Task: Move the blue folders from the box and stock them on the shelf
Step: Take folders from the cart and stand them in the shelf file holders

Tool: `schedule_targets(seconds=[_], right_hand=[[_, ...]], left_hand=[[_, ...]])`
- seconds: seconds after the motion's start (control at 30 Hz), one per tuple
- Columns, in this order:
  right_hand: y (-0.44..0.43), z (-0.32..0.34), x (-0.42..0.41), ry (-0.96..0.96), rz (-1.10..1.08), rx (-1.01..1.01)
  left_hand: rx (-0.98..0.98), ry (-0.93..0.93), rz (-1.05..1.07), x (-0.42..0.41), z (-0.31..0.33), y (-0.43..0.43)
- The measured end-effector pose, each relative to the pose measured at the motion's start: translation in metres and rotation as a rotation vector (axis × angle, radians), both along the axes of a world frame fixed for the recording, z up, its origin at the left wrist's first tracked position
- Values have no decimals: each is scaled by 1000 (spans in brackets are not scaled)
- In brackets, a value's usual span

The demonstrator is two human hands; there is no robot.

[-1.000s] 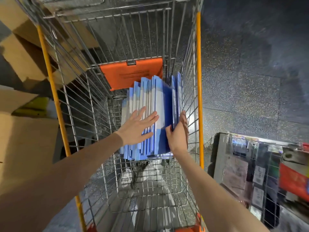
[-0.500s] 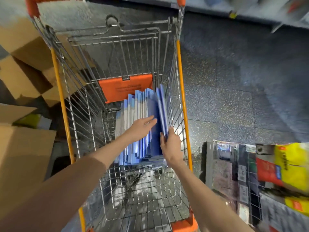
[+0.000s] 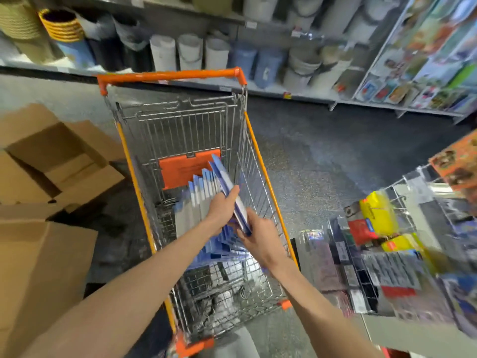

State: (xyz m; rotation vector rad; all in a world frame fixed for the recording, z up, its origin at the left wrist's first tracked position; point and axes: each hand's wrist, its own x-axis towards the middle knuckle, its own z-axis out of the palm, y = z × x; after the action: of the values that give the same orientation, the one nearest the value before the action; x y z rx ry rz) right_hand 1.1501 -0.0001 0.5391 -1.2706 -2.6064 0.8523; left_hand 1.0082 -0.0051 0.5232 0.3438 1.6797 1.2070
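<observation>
A stack of blue folders (image 3: 198,202) stands on edge inside a wire shopping cart (image 3: 260,177) with orange trim. One or two blue folders (image 3: 227,182) are tilted up and away from the stack on its right side. My left hand (image 3: 222,210) grips these lifted folders from the left, thumb across their edge. My right hand (image 3: 258,236) holds their lower end from the right. A shelf (image 3: 258,89) runs along the far wall behind the cart.
Open cardboard boxes (image 3: 51,161) stand to the left of the cart. A wire display rack (image 3: 387,254) with packaged goods stands at the right. Buckets and baskets (image 3: 191,52) fill the far shelf. Dark speckled floor (image 3: 322,161) lies between cart and rack.
The view has tilted up, bringing the far shelf into sight. Both hands have closed on the rightmost folders and lifted them up out of the stack.
</observation>
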Motion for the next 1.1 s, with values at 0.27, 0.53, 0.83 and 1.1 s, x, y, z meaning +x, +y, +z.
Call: schedule_targets(seconds=[0.27,0.53,0.83,1.1], right_hand=[[-60,49,33,376,-238,-227],[-53,125,53,671,-469,-417],[-50,178,166,932,-478,-450],[-53,209,229,893,-411,-384]], left_hand=[[268,237,-105,19,45,-78],[352,215,-287,60,109,-106],[372,136,-424,167,175,-116],[430,111,-471,220,207,-117]])
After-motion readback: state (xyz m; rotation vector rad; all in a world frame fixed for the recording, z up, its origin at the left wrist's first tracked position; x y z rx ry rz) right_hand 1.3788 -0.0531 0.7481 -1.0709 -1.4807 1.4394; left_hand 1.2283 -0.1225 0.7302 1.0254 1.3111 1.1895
